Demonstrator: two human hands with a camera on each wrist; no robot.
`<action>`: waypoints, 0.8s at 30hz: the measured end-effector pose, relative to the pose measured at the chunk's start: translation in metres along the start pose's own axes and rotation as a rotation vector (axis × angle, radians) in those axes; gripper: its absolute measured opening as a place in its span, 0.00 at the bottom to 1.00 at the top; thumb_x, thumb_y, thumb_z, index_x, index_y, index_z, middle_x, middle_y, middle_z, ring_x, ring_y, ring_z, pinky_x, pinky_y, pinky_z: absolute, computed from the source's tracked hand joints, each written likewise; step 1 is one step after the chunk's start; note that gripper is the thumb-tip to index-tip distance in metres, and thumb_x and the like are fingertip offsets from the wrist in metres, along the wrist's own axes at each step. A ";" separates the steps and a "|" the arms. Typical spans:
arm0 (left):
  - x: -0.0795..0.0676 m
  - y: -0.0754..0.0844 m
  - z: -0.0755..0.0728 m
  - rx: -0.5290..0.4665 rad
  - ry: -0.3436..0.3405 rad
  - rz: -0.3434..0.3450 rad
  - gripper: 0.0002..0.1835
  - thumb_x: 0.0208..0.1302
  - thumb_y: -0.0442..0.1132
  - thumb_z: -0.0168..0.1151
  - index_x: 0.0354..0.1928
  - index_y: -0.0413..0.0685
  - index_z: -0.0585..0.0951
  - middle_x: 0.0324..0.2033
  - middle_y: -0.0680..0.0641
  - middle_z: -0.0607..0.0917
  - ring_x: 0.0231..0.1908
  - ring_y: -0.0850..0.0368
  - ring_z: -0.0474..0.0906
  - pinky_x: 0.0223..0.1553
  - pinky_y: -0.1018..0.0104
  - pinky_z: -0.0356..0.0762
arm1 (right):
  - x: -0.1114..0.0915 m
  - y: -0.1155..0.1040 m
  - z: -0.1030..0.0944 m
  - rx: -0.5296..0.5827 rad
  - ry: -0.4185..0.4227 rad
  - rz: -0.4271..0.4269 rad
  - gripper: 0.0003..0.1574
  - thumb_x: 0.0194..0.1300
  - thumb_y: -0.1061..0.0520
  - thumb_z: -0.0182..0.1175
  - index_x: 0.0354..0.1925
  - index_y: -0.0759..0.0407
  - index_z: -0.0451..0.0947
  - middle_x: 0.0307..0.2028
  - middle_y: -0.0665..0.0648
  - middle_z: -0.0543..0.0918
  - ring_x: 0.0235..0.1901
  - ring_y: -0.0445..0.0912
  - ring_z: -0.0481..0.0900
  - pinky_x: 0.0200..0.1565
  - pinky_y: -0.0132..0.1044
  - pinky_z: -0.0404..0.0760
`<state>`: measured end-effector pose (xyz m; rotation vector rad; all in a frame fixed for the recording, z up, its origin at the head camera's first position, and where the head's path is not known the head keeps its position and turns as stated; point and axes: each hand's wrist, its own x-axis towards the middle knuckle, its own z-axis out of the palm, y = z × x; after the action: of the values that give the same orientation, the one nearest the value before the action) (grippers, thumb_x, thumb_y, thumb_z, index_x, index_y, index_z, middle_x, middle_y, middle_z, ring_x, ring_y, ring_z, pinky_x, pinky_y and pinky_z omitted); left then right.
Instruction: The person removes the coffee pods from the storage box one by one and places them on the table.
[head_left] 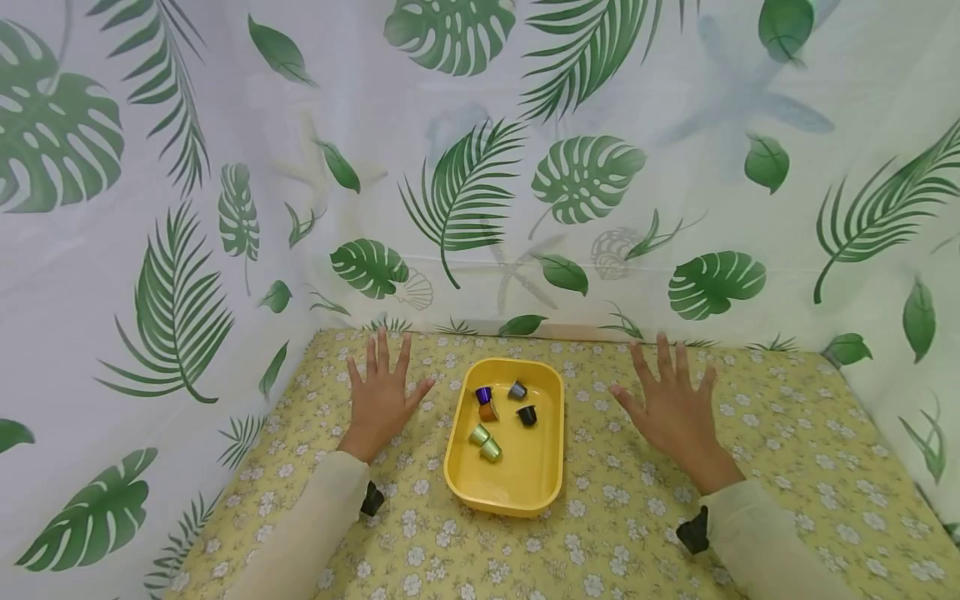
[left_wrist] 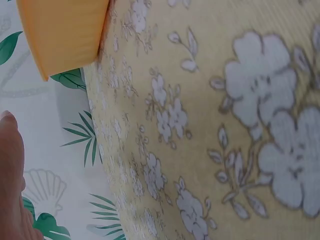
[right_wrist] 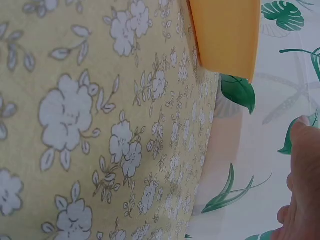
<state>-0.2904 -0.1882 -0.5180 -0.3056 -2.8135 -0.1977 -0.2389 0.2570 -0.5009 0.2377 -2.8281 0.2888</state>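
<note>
Standing apart from one another, the fingers [head_left: 383,354] of the left hand [head_left: 378,404] are spread and nearly straight, the thumb angled toward the tray; the fingers of the right hand [head_left: 675,412] are spread likewise on the other side. Between the two hands, apart from both, sits the yellow tray [head_left: 517,490] on the worktop [head_left: 420,558]. It is a deep rectangle with rounded corners and a smooth rim, its long sides running away from the person; both wrist views show its plain outer wall as more orange.

Six small cup-shaped capsules lie inside. A glossy purple capsule [head_left: 483,395] is just beside an orange-brown capsule [head_left: 488,411] near the left wall. Right of them are a grey-blue capsule [head_left: 517,390] and, nearer the person, a black capsule [head_left: 527,415]. Two shiny pale green capsules [head_left: 491,451] lie close together, tilted, toward the tray's middle.

White flowers pattern the worktop's yellow covering, and a white sheet [head_left: 495,100] printed with green leaves hangs behind.
</note>
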 end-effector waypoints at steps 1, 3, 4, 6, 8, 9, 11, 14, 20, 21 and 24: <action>0.000 0.000 -0.001 -0.022 -0.004 -0.003 0.47 0.73 0.69 0.47 0.82 0.58 0.41 0.80 0.36 0.35 0.78 0.38 0.29 0.71 0.26 0.32 | 0.000 -0.002 0.000 0.007 -0.007 0.001 0.52 0.76 0.28 0.43 0.83 0.49 0.38 0.80 0.70 0.36 0.76 0.73 0.37 0.64 0.82 0.35; 0.000 0.001 -0.002 -0.053 -0.007 -0.010 0.46 0.74 0.68 0.47 0.82 0.57 0.42 0.79 0.34 0.37 0.78 0.37 0.31 0.71 0.25 0.33 | 0.001 -0.004 0.000 0.029 -0.022 0.003 0.52 0.76 0.28 0.43 0.83 0.50 0.37 0.79 0.70 0.35 0.75 0.75 0.39 0.64 0.82 0.40; -0.001 0.001 -0.002 -0.069 -0.006 -0.011 0.46 0.74 0.68 0.47 0.82 0.56 0.43 0.79 0.34 0.37 0.78 0.37 0.31 0.71 0.25 0.33 | 0.001 -0.005 0.000 0.044 -0.032 0.004 0.52 0.77 0.28 0.42 0.83 0.50 0.36 0.79 0.71 0.34 0.75 0.75 0.40 0.63 0.82 0.42; -0.002 0.002 -0.001 -0.099 -0.015 -0.017 0.46 0.74 0.68 0.47 0.82 0.54 0.46 0.79 0.34 0.36 0.78 0.36 0.34 0.71 0.25 0.34 | 0.000 -0.008 -0.001 0.057 -0.045 0.001 0.53 0.77 0.28 0.42 0.83 0.52 0.36 0.79 0.72 0.33 0.74 0.77 0.43 0.63 0.82 0.47; -0.004 0.005 0.000 -0.114 -0.022 -0.022 0.45 0.74 0.68 0.47 0.82 0.52 0.49 0.79 0.33 0.37 0.78 0.35 0.37 0.71 0.25 0.37 | -0.003 -0.009 -0.001 0.064 -0.043 -0.006 0.54 0.77 0.29 0.44 0.82 0.55 0.38 0.79 0.73 0.34 0.73 0.77 0.44 0.63 0.81 0.49; -0.005 0.006 0.001 -0.127 -0.029 -0.025 0.45 0.74 0.68 0.48 0.82 0.51 0.50 0.79 0.33 0.37 0.78 0.34 0.38 0.71 0.25 0.37 | -0.004 -0.009 -0.001 0.068 -0.041 -0.009 0.54 0.76 0.29 0.45 0.82 0.56 0.38 0.79 0.73 0.35 0.73 0.76 0.45 0.63 0.81 0.50; -0.007 0.010 0.004 -0.153 -0.038 -0.033 0.45 0.74 0.67 0.49 0.82 0.50 0.52 0.79 0.33 0.38 0.78 0.34 0.39 0.71 0.26 0.36 | -0.007 -0.010 -0.002 0.064 -0.031 -0.020 0.54 0.77 0.30 0.46 0.82 0.58 0.40 0.78 0.75 0.37 0.73 0.76 0.48 0.62 0.80 0.54; -0.010 0.015 0.008 -0.171 -0.050 -0.049 0.43 0.75 0.64 0.50 0.81 0.49 0.53 0.79 0.32 0.40 0.78 0.34 0.40 0.72 0.27 0.33 | -0.010 -0.013 -0.003 0.082 -0.013 -0.036 0.54 0.77 0.33 0.49 0.81 0.62 0.41 0.77 0.77 0.41 0.71 0.77 0.53 0.59 0.78 0.61; -0.017 0.024 0.007 -0.213 -0.101 -0.065 0.39 0.78 0.59 0.48 0.81 0.49 0.52 0.79 0.32 0.43 0.78 0.35 0.41 0.71 0.25 0.38 | -0.014 -0.028 -0.003 0.131 0.004 -0.055 0.54 0.77 0.36 0.52 0.81 0.62 0.39 0.77 0.77 0.40 0.57 0.78 0.72 0.46 0.69 0.78; -0.018 0.025 0.005 -0.236 -0.104 -0.061 0.39 0.79 0.58 0.49 0.81 0.49 0.52 0.79 0.32 0.43 0.78 0.35 0.41 0.71 0.25 0.39 | -0.014 -0.031 -0.002 0.139 0.004 -0.055 0.55 0.77 0.36 0.52 0.82 0.61 0.38 0.77 0.76 0.40 0.56 0.76 0.75 0.42 0.65 0.80; -0.019 0.029 0.003 -0.284 -0.103 -0.040 0.38 0.79 0.56 0.49 0.81 0.48 0.52 0.79 0.33 0.44 0.78 0.35 0.41 0.71 0.27 0.40 | -0.015 -0.041 -0.003 0.181 0.008 -0.050 0.54 0.76 0.36 0.53 0.82 0.58 0.39 0.78 0.74 0.43 0.50 0.72 0.80 0.28 0.52 0.81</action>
<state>-0.2667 -0.1636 -0.5238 -0.3302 -2.8931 -0.6095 -0.2163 0.2203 -0.4957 0.3435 -2.7850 0.5342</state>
